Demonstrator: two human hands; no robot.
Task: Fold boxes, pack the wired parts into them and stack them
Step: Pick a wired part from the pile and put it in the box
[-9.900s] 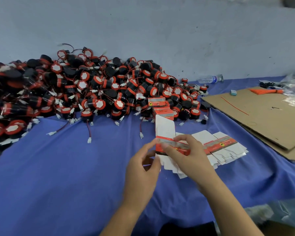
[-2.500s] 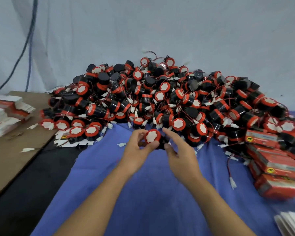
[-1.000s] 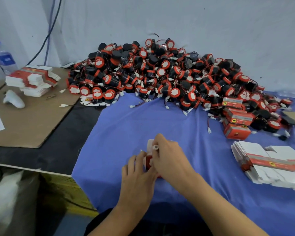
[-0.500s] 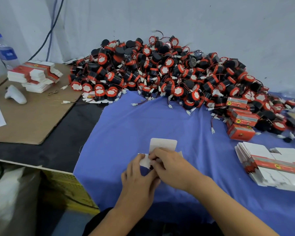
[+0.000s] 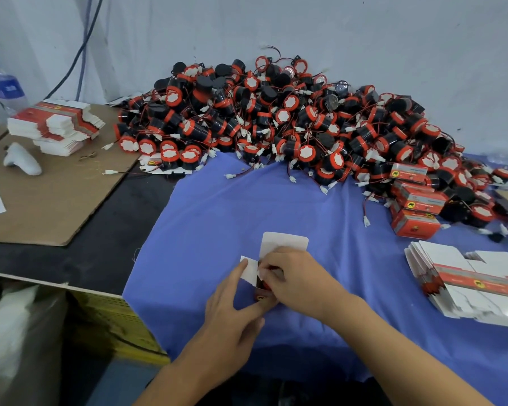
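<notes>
White round-flapped box [image 5: 285, 243] between left hand [image 5: 232, 313], right hand [image 5: 301, 281]

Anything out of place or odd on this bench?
The parts pile spreads past the blue cloth at its left edge, and one wire trails onto the cardboard. The packed boxes are stacked askew. Nothing looks damaged.

A plain pale wall [image 5: 393, 30] rises behind the table [image 5: 85, 253], evenly lit, with a dark blue cable [image 5: 82, 39] running down it at the left. The table top is black, with a blue cloth [image 5: 217, 215] draped over its front edge and a brown cardboard sheet [image 5: 56, 200] lying to the left. Under the table a yellow mesh panel [image 5: 115, 320] shows above a bluish floor [image 5: 121, 385]
</notes>
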